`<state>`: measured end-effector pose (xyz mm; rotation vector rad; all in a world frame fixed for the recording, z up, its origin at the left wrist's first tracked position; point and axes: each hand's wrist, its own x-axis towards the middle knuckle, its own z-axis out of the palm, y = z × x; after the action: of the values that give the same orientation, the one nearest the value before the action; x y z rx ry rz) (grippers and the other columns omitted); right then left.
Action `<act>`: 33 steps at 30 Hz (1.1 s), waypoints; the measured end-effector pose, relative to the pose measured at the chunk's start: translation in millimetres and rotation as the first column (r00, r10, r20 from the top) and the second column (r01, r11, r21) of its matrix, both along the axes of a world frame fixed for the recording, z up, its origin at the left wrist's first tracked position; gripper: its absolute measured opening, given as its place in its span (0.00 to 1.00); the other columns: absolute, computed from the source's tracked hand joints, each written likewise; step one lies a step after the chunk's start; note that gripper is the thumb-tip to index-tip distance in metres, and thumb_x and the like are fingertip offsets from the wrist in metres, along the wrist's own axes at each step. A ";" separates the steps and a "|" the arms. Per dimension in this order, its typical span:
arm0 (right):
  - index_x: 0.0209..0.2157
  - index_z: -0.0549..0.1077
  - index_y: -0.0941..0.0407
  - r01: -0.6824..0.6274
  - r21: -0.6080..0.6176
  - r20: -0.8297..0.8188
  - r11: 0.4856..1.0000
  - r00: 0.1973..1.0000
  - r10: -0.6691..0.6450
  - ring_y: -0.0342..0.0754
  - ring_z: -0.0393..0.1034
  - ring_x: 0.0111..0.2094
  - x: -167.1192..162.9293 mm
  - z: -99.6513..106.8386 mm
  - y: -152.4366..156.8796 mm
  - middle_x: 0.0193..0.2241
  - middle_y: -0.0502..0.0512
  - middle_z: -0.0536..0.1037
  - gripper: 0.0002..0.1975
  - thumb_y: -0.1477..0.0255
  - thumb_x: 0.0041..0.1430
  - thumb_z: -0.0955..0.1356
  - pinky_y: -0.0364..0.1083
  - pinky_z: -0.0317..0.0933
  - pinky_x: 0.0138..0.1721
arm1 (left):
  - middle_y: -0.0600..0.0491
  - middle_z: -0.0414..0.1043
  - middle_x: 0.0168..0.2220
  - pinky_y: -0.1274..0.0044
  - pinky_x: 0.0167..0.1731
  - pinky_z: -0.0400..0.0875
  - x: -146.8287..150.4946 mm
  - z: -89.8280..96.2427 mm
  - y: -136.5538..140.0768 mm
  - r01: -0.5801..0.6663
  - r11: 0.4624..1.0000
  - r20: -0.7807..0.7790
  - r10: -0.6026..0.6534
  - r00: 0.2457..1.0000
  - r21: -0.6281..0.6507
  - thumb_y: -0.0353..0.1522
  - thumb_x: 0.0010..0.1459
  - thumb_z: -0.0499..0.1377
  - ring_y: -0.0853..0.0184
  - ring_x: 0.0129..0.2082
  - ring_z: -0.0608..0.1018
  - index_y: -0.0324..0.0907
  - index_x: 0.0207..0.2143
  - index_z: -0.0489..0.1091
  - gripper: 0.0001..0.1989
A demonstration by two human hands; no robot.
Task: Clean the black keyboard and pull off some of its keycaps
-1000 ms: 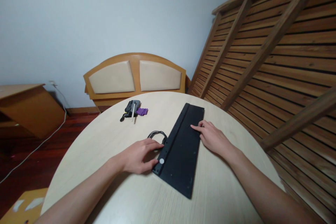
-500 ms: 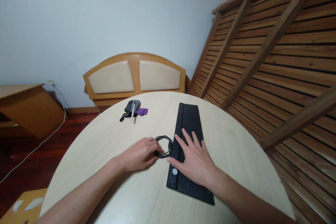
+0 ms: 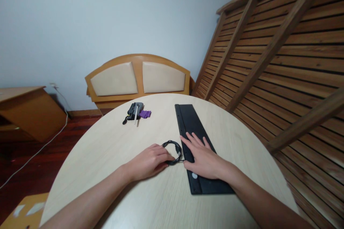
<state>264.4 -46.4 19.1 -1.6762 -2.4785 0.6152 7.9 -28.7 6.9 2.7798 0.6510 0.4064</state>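
Observation:
A black keyboard lies underside up on the round table, its long side running away from me and slanting a little left. My right hand rests on its near half with fingers spread. Just left of it is the keyboard's black cable, wound into a coil with a plug lying along it. The fingers of my left hand are closed on the left side of this coil, down at the tabletop. My left fingertips are partly hidden.
At the table's far left sits a small cluster: a grey and black device, a white stick and a purple strap. Beyond the table stands a padded headboard. Slatted wood leans on the right.
The keyboard has turned on the table: its far end swung left, its near end right. Both hands and the coil moved slightly right.

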 end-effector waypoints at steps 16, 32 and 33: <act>0.68 0.60 0.57 -0.031 0.115 0.009 0.993 0.999 0.031 0.57 0.55 0.67 56.1 11.0 15.5 0.67 0.62 0.63 0.35 0.79 0.58 0.60 0.60 0.51 0.66 | 0.43 0.56 0.69 0.54 0.65 0.58 -2.9 -12.4 8.9 -0.228 0.973 0.079 0.224 0.971 0.044 0.35 0.67 0.57 0.52 0.70 0.56 0.45 0.67 0.54 0.28; 0.63 0.67 0.53 -0.044 0.203 -0.056 0.978 0.997 0.057 0.59 0.52 0.68 65.8 -5.9 39.0 0.66 0.60 0.63 0.26 0.65 0.64 0.65 0.65 0.46 0.66 | 0.42 0.57 0.68 0.55 0.64 0.60 -12.9 -14.5 16.0 -0.292 0.952 0.114 0.281 0.953 0.090 0.34 0.66 0.57 0.52 0.68 0.60 0.44 0.65 0.56 0.27; 0.62 0.68 0.53 -0.063 0.187 -0.071 0.980 0.994 0.078 0.58 0.53 0.68 68.9 -2.4 37.8 0.66 0.60 0.64 0.26 0.65 0.63 0.66 0.63 0.47 0.67 | 0.42 0.57 0.68 0.55 0.64 0.60 -13.9 -14.2 16.7 -0.295 0.951 0.121 0.283 0.951 0.092 0.34 0.65 0.58 0.51 0.67 0.60 0.44 0.65 0.55 0.27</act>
<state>333.3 -8.5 16.7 -1.4756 -2.4636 0.4331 -6.0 -12.0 -7.3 2.7434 1.0447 0.6624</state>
